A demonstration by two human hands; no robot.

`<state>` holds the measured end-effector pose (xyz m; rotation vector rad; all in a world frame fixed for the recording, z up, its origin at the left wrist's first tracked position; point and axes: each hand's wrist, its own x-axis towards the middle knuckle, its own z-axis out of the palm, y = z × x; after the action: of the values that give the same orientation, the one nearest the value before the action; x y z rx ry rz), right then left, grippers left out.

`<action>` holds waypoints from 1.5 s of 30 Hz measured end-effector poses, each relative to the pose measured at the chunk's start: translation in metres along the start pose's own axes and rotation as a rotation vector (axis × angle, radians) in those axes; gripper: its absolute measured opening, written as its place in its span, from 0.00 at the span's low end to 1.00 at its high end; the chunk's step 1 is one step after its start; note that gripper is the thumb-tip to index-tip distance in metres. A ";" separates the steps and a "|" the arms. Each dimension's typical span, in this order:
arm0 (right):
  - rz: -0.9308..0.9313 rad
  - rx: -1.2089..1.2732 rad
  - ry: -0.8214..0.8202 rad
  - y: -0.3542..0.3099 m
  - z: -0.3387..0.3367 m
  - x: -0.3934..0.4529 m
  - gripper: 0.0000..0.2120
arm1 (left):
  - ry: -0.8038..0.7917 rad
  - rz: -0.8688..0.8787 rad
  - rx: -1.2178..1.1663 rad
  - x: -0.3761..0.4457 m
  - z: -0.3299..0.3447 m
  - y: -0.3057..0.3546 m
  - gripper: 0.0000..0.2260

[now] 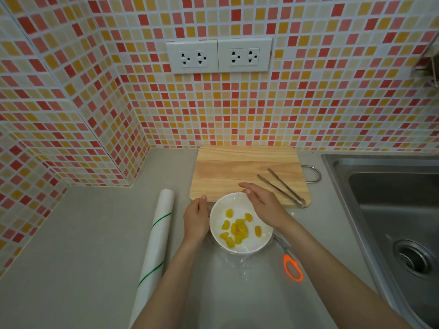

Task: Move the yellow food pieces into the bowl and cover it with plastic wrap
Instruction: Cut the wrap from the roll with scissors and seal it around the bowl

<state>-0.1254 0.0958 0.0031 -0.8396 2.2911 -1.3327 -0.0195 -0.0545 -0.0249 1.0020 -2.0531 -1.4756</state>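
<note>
wrap [234, 260] over bowl [240, 248], lower centre | left hand [196, 220] flat on rim, right hand [263, 201] relaxed above | risk: loose edge peeling, bowl sliding

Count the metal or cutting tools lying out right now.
2: tongs on the cutting board, right side; orange-handled scissors on the counter right of the bowl, blades partly hidden.
</note>
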 end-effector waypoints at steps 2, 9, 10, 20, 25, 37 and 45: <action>0.018 0.029 0.030 0.005 0.002 0.000 0.16 | 0.023 -0.045 -0.034 0.002 0.001 -0.001 0.19; 0.180 0.284 0.074 0.015 0.012 -0.007 0.18 | -0.189 -0.305 -0.177 0.009 0.000 -0.011 0.16; 0.218 0.355 0.077 0.015 0.013 -0.009 0.18 | -0.214 -0.295 -0.159 0.009 -0.001 -0.011 0.15; 0.521 0.752 0.097 0.018 0.019 -0.016 0.27 | -0.275 -0.151 -0.002 0.012 -0.006 -0.004 0.14; 0.528 0.786 0.124 0.019 0.022 -0.017 0.29 | -0.150 -0.032 0.009 0.010 -0.005 -0.014 0.07; 0.379 0.708 0.526 0.025 0.035 -0.030 0.22 | 0.121 0.140 0.049 -0.004 -0.010 -0.023 0.07; 0.113 0.722 0.194 0.016 0.009 -0.006 0.26 | 0.220 -0.035 -0.318 -0.133 0.015 -0.022 0.21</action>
<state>-0.1205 0.0995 -0.0153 -0.3413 1.7152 -2.0519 0.0635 0.0511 -0.0406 1.0211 -1.5964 -1.5700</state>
